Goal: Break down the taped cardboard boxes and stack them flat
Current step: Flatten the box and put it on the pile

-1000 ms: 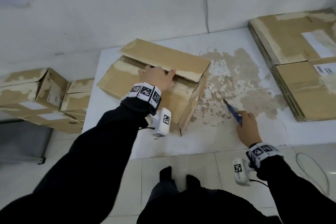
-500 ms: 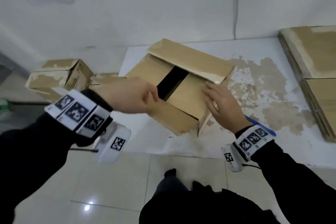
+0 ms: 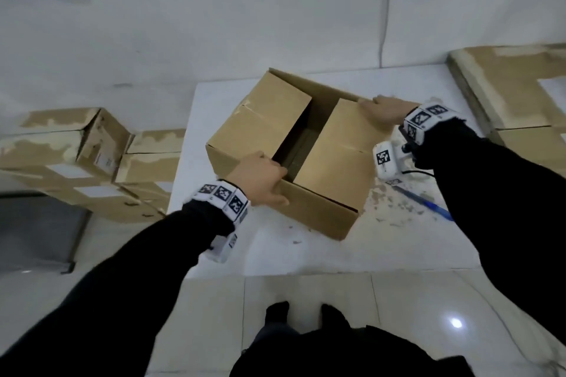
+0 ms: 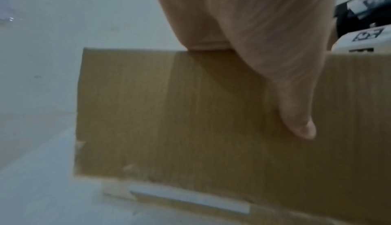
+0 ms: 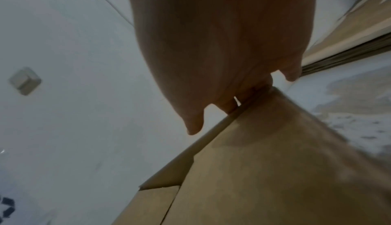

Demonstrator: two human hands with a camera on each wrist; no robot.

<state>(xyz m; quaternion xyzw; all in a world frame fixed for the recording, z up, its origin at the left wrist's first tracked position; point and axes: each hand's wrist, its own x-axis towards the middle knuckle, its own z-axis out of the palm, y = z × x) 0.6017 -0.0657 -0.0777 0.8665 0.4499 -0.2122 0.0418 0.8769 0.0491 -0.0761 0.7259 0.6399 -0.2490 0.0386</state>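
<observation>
An open brown cardboard box (image 3: 266, 119) stands in the middle of the white table (image 3: 306, 254), two top flaps folded in with a dark gap between them. My left hand (image 3: 260, 177) grips the box's near wall at the gap, fingers over the top edge. In the left wrist view the thumb (image 4: 296, 103) presses the outside of the box (image 4: 190, 120). My right hand (image 3: 387, 109) holds the far right corner of the box. From the right wrist, the hand (image 5: 211, 44) curls over that corner of the box (image 5: 275, 170).
A blue-handled tool (image 3: 428, 205) lies on the table right of the box. A stack of flattened boxes (image 3: 520, 95) fills the table's right end. Several taped boxes (image 3: 76, 147) are piled on the floor at left. A wall rises close behind.
My right hand has put down the blue tool and moved to the box's far right corner. My left hand shifted to the near wall. The box has turned, its flaps now parted.
</observation>
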